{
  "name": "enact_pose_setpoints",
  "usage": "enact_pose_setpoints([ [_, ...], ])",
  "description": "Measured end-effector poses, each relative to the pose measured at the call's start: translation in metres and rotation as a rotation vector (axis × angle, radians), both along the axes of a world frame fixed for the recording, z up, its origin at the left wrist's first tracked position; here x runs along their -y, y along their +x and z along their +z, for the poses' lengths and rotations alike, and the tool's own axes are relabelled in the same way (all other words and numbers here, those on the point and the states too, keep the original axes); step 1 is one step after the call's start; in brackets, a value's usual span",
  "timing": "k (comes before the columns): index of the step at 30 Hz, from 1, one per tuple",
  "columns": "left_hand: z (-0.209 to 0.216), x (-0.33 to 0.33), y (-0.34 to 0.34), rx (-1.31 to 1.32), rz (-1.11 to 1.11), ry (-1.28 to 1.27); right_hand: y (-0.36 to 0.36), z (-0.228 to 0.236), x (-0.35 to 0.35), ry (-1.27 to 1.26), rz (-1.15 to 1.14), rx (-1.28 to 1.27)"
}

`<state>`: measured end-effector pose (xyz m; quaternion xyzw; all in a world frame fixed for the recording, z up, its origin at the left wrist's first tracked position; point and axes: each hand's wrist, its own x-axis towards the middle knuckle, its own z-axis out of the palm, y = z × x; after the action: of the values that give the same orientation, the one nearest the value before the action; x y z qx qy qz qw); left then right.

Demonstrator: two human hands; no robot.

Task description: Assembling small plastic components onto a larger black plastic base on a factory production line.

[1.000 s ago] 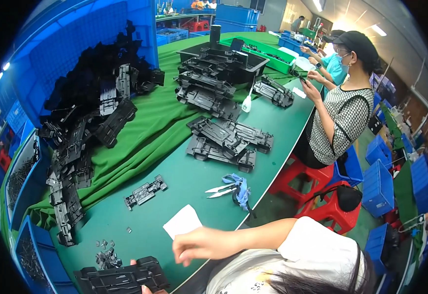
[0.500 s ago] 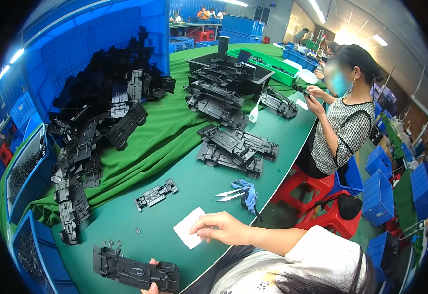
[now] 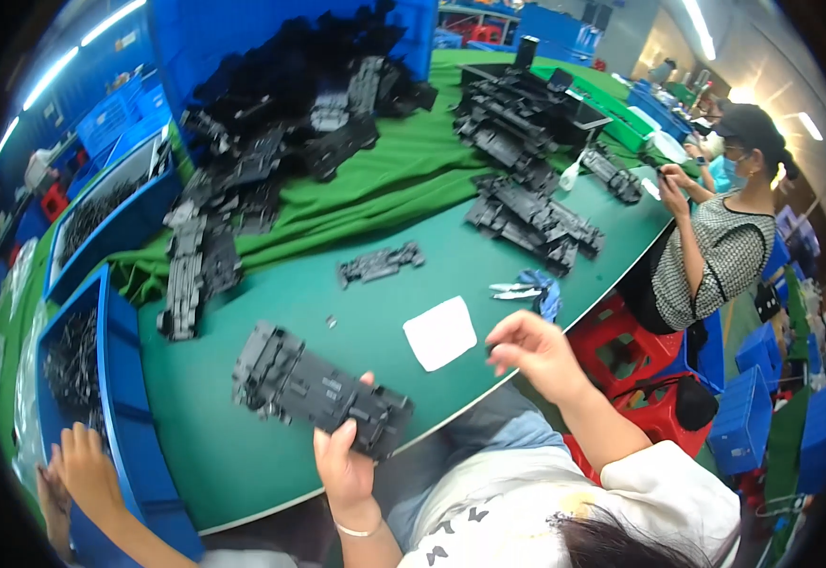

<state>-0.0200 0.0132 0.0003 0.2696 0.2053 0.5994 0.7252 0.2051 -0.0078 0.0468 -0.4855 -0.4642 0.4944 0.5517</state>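
My left hand (image 3: 345,473) grips the right end of a long black plastic chassis (image 3: 323,388), thumb on its upper face, holding it tilted above the table's front edge. To the right, my right hand (image 3: 544,358) is raised, thumb and fingers pinched at a small dark part (image 3: 491,347) whose shape I cannot make out. A square white sheet (image 3: 439,333) lies on the green table between my hands. Beyond the chassis lie a tiny grey bit (image 3: 332,322) and a smaller black chassis frame (image 3: 380,263).
Pointed metal tools (image 3: 510,291) lie beside a blue glove (image 3: 547,297). Stacked black chassis (image 3: 541,222) stand at the back right, a heap (image 3: 290,90) at the back left. Another person's hand (image 3: 87,473) is at a blue bin (image 3: 115,379); a co-worker (image 3: 720,241) sits at right.
My right hand has come off the white sheet, moving right. My left hand has lifted and turned the chassis. Another person's hands have appeared at lower left. The view has shifted.
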Motion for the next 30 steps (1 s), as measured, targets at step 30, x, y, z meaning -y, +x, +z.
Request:
enact_pose_setpoints([
  [30, 0.003, -0.002, -0.004, -0.247, 0.015, -0.169, 0.030, -0.022, -0.054, 0.009, 0.205, 0.239],
])
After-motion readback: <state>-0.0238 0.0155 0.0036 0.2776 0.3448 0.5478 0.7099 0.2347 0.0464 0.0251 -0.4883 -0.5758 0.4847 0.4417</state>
